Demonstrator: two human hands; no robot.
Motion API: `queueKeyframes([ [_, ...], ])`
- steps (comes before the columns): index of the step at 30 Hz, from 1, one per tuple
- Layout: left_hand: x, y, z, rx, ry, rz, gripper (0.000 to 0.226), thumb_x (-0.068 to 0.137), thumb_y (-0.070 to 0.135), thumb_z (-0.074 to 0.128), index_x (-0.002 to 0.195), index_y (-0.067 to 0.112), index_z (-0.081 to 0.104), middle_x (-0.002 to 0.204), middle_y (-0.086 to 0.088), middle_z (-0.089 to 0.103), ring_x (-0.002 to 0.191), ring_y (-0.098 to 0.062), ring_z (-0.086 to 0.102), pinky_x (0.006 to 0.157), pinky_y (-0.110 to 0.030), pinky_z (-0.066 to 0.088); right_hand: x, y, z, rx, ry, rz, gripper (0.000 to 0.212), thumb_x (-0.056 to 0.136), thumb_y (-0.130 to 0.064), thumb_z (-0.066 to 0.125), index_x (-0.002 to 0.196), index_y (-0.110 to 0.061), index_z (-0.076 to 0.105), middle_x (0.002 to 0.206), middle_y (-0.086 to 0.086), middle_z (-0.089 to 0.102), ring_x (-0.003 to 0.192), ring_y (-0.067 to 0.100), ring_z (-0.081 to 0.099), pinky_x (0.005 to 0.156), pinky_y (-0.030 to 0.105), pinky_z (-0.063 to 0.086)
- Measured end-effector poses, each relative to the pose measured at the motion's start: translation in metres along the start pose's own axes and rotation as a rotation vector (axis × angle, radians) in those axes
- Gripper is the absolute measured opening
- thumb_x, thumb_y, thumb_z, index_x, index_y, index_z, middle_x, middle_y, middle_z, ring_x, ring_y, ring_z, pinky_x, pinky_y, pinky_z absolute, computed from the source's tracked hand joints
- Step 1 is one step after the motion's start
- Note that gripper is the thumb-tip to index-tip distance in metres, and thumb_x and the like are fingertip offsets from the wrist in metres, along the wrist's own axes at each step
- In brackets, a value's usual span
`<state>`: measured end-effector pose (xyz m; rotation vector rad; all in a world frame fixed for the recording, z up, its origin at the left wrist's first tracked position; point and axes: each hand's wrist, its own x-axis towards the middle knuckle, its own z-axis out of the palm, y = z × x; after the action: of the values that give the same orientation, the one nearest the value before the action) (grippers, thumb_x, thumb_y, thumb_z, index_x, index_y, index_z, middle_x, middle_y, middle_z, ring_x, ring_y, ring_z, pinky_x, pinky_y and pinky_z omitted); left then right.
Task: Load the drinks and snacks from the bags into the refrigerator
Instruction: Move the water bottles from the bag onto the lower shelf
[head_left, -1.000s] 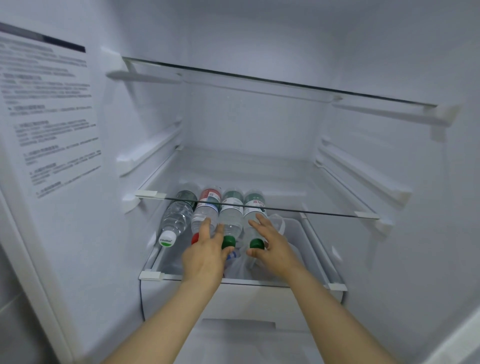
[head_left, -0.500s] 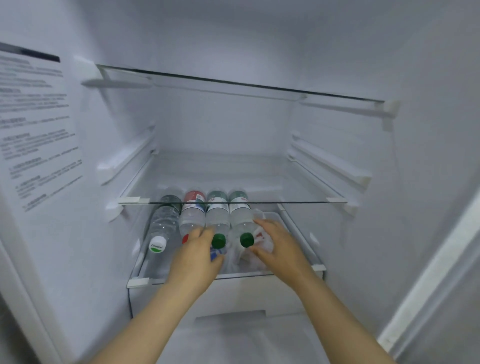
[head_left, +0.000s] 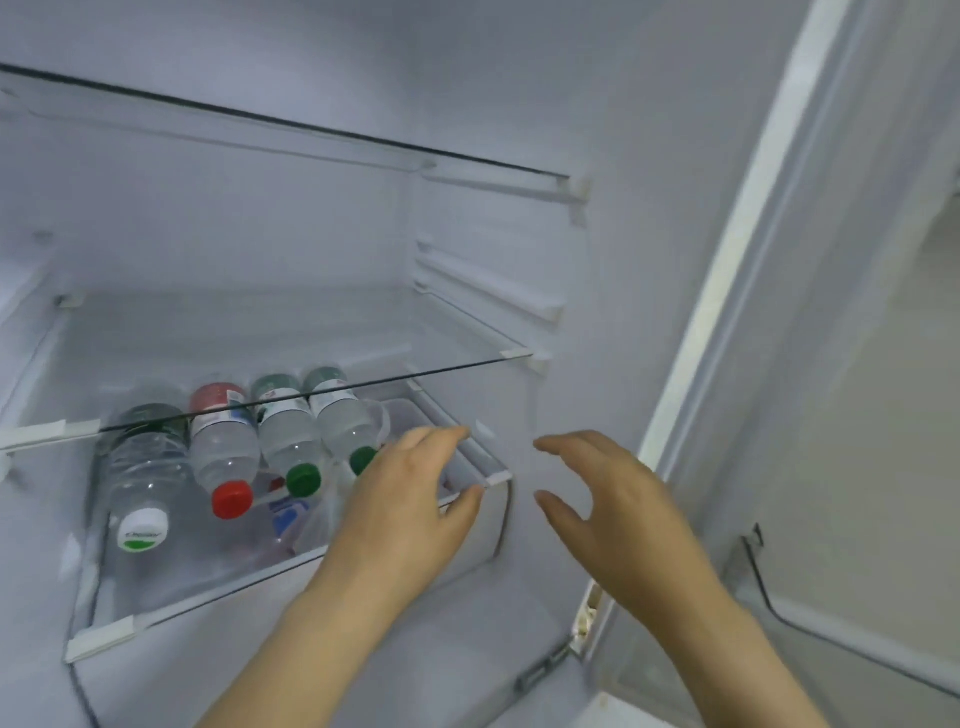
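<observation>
Several clear water bottles lie side by side in the refrigerator's bottom drawer (head_left: 104, 636), caps toward me: a white-capped bottle (head_left: 143, 483), a red-capped bottle (head_left: 224, 457) and two green-capped bottles (head_left: 288, 441) (head_left: 345, 418). More clear packaging lies under them. My left hand (head_left: 410, 512) hovers over the drawer's right front corner, fingers relaxed, holding nothing. My right hand (head_left: 618, 506) is in the air right of the drawer, near the fridge's right wall, fingers loosely spread and holding nothing.
A glass shelf (head_left: 415, 376) sits just above the drawer, and a second glass shelf (head_left: 322, 130) is higher up. The fridge's right wall carries shelf rails (head_left: 488, 296). The door frame (head_left: 727, 291) and a door bin (head_left: 831, 654) are at the right.
Both hands have drawn back from the bottle caps and moved right, out of the drawer. The view has swung to the right, toward the door side.
</observation>
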<state>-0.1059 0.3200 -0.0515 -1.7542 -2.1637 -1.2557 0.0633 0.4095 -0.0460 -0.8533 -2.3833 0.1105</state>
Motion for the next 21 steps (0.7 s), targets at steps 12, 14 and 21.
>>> queueKeyframes([
  [12, 0.002, 0.153, 0.008, -0.229, -0.083, 0.462, 0.046, 0.087, 0.034, 0.062, 0.131, 0.031, 0.051, 0.127, 0.017, 0.054, 0.116, -0.001, 0.049, 0.091, -0.008, 0.030, -0.098, 0.026, -0.163, -0.290, 0.290, 0.183, 0.038, 0.084, -0.024, 0.071, 0.121, -0.026, 0.062, 0.116, -0.016, 0.060, 0.100, 0.004, 0.058, 0.081, 0.011, 0.037],
  [14, -0.006, 0.179, 0.014, -0.248, -0.111, 0.531, 0.046, 0.087, 0.035, 0.062, 0.132, 0.031, 0.050, 0.127, 0.018, 0.053, 0.117, 0.000, 0.049, 0.092, -0.007, 0.030, -0.122, 0.031, -0.184, -0.338, 0.317, 0.219, 0.039, 0.082, -0.023, 0.073, 0.120, -0.025, 0.062, 0.114, -0.014, 0.062, 0.097, 0.006, 0.061, 0.081, 0.018, 0.044],
  [21, -0.046, 0.276, 0.043, -0.333, -0.199, 0.671, 0.049, 0.081, 0.045, 0.054, 0.128, 0.028, 0.056, 0.122, 0.012, 0.060, 0.111, -0.006, 0.056, 0.091, -0.016, 0.038, -0.216, 0.042, -0.263, -0.497, 0.387, 0.384, 0.042, 0.079, -0.021, 0.077, 0.119, -0.020, 0.064, 0.111, -0.008, 0.066, 0.094, 0.012, 0.066, 0.079, 0.022, 0.049],
])
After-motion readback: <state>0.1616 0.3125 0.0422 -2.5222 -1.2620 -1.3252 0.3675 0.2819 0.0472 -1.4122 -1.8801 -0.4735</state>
